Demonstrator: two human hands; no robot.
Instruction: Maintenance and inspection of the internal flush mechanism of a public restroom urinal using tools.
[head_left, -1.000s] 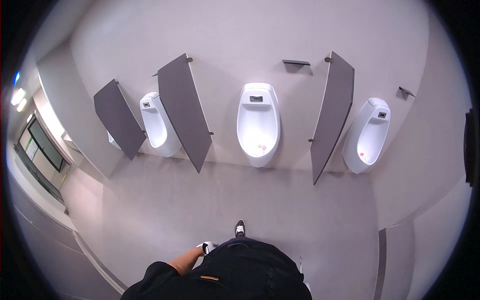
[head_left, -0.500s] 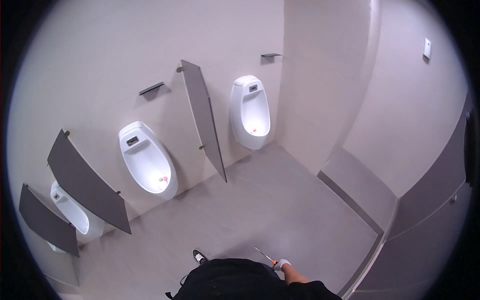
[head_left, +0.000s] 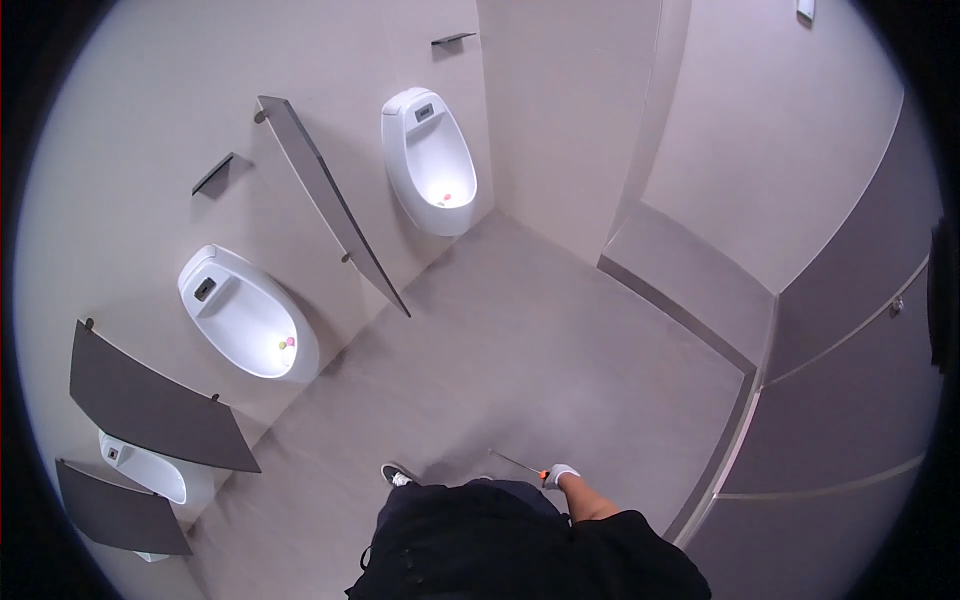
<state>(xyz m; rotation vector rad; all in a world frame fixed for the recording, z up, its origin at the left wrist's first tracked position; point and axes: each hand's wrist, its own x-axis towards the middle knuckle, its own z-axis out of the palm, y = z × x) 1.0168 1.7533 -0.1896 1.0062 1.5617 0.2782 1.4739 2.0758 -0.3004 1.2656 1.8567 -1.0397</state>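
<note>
Fingers of the gloved right hand are closed around a thin orange-ended tool, well apart from the corner urinal, on its near side. The tool is already in hand; coloured pieces lie untouched inside that urinal. The left hand is hidden.

Pale wall: white urinal mounted near its right-hand corner, small reddish piece in bowl. Dark partition to its left, then second urinal, pink ball and yellow-green ball near bowl's lower rim. Small dark shelf above each. Toward wall's left end: two more partitions, third urinal partly hidden. Grey ledge along floor's far right edge.
</note>
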